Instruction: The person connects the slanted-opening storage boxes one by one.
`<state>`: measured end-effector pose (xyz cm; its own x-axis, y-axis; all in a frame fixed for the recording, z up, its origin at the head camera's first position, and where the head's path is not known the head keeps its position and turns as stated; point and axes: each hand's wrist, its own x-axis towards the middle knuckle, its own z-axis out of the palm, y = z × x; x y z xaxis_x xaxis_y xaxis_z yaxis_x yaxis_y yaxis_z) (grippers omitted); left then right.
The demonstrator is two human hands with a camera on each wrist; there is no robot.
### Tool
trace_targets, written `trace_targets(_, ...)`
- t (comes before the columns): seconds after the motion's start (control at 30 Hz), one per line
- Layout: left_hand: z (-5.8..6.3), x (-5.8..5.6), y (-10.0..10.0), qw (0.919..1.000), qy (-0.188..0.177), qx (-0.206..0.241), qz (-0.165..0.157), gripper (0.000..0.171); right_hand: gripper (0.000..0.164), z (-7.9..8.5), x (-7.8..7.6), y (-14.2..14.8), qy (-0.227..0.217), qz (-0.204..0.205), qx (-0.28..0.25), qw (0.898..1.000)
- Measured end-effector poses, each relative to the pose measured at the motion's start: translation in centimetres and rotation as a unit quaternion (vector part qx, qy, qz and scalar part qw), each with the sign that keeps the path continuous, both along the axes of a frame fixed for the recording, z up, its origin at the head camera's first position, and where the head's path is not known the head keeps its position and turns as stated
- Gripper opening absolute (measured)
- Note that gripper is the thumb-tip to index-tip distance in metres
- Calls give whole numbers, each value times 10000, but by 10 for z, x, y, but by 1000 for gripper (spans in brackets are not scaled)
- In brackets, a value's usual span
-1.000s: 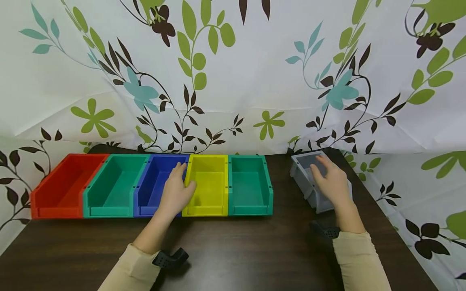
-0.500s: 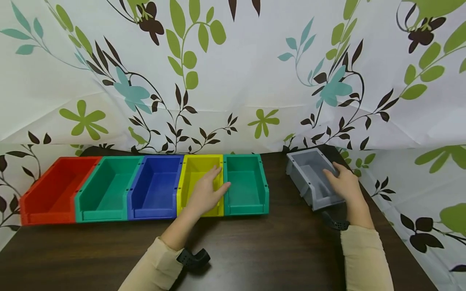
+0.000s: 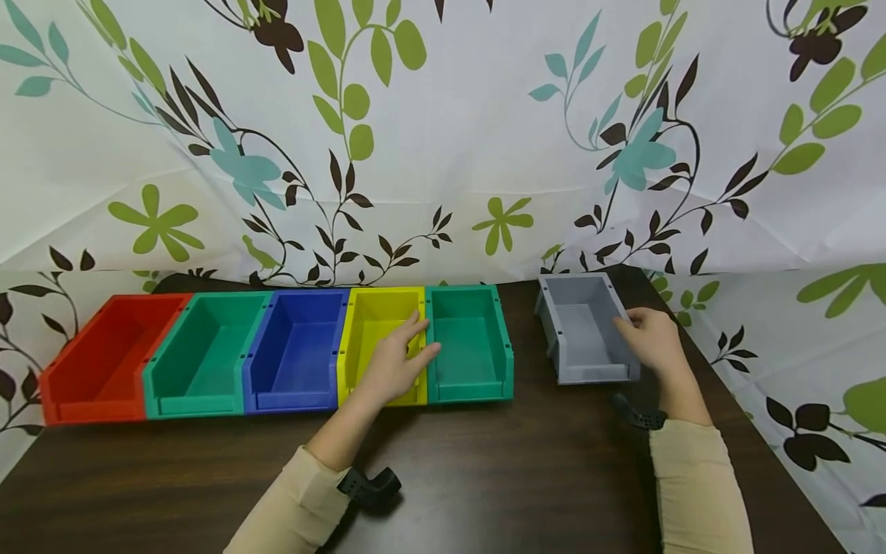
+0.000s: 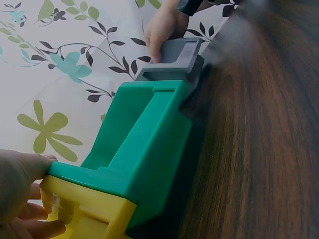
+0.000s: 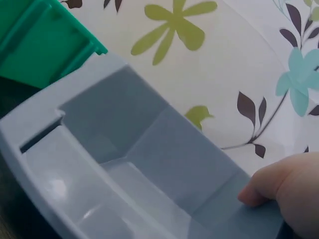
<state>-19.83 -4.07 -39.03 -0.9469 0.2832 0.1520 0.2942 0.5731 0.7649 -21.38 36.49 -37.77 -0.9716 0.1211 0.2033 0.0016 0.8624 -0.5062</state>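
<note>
In the head view my right hand (image 3: 651, 337) grips the right wall of a grey plastic bin (image 3: 583, 327), its thumb inside the rim. The other fingers are mostly hidden behind that wall. Over the yellow bin (image 3: 370, 338) lies my left hand (image 3: 398, 363), at the rims where this bin meets the right-hand green bin (image 3: 471, 346). The left wrist view has its thumb over those rims and several curled fingers (image 4: 32, 211) on the yellow side. A gap separates the grey bin from the green one.
Left of the yellow bin, a blue bin (image 3: 299, 350), another green bin (image 3: 208, 354) and a red bin (image 3: 114, 362) continue the side-by-side row. All stand on a dark wooden table (image 3: 484, 477). A leaf-patterned sheet (image 3: 443, 154) hangs behind.
My left hand has moved right, from the blue and yellow bins to the yellow and green rims. My right hand has taken hold of the grey bin, which has turned straighter.
</note>
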Motion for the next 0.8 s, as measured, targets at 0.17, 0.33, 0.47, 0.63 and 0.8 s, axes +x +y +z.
trace_targets(0.17, 2, 1, 1, 9999, -66, 95, 25, 51, 39, 8, 0, -13, 91, -61, -252, 9996)
trace_targets(0.33, 1, 1, 1, 9998, -74, 177, 45, 51, 41, 15, 1, -27, 14, -50, -572, 9983)
trace_targets(0.47, -1, 1, 1, 9997, -94, 206, 57, 51, 41, 21, 4, -38, -4, -51, -672, 9977)
trace_targets(0.63, -2, 1, 1, 9997, -59, 217, 27, 52, 40, 26, 8, -49, 39, -62, -659, 9978)
trace_targets(0.8, -3, 1, 0, 9997, -10, 230, 26, 52, 39, 28, 10, -55, 89, -38, -679, 9976)
